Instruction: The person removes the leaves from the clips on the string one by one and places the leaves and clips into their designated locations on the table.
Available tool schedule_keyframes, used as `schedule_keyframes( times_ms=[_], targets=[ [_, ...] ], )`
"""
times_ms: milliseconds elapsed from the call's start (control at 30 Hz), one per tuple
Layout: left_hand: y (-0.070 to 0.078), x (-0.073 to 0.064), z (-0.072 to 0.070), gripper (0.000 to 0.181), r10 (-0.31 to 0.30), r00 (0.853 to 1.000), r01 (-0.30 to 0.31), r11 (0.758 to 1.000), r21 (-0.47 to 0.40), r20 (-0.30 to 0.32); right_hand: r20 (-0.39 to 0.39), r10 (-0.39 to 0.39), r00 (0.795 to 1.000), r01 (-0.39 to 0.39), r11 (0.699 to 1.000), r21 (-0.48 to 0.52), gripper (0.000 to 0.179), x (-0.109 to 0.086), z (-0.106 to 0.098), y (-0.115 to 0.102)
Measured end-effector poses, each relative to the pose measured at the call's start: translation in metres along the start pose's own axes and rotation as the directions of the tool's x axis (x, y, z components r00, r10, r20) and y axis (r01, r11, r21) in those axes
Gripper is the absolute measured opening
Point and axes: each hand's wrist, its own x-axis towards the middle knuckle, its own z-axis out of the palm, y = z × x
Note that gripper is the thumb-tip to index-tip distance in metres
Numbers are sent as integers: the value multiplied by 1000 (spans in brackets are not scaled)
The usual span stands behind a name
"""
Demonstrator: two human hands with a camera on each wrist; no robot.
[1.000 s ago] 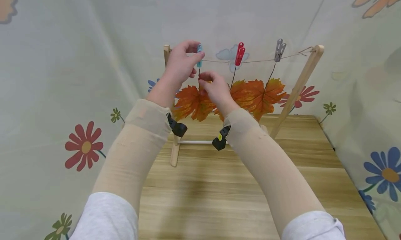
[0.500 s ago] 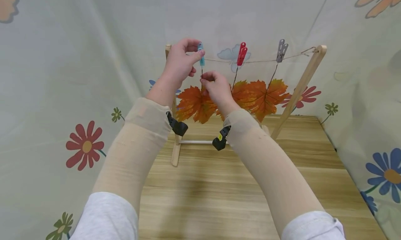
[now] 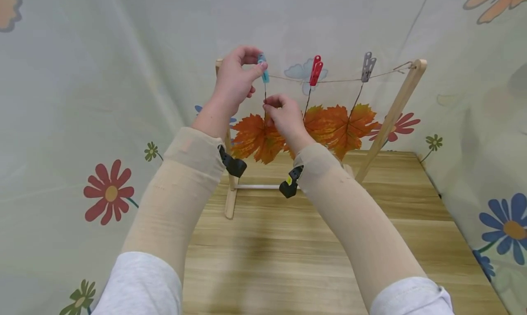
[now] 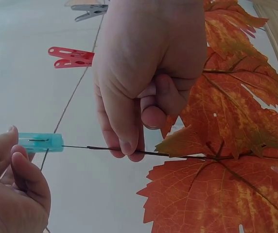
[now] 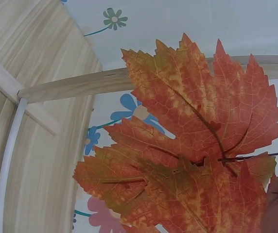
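At the string's left part, my left hand [image 3: 236,79] pinches a light blue clothespin [image 4: 41,142] between thumb and fingers. The clothespin's tip meets the string [image 4: 71,99] and the thin wire end of a leaf stem. Just below, my right hand [image 3: 285,118] pinches that dark stem [image 4: 151,152] between thumb and fingertips. From the stem hangs an orange maple leaf [image 5: 197,111], seen large in the right wrist view. A red clothespin [image 3: 315,71] and a grey clothespin [image 3: 368,67] sit farther right on the string, each with a stemmed leaf below.
The string runs between posts of a wooden frame [image 3: 391,118], with a white rod [image 3: 257,186] low between its feet. Underneath is a wood-grain table [image 3: 263,260]. A flower-printed cloth [image 3: 61,100] stands behind and at the sides.
My left hand and the blue clothespin have risen slightly. The clothespin tilts a little more, and more stem shows between it and my right hand, which keeps its pinch.
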Motion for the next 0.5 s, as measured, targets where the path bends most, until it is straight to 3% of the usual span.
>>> schedule_keyframes(
  times_ms=[500],
  targets=[
    [2, 2, -5, 30, 12, 999, -15, 997, -71, -46, 4, -8, 1000, 8, 1000, 6, 19, -2, 1, 0]
  ],
)
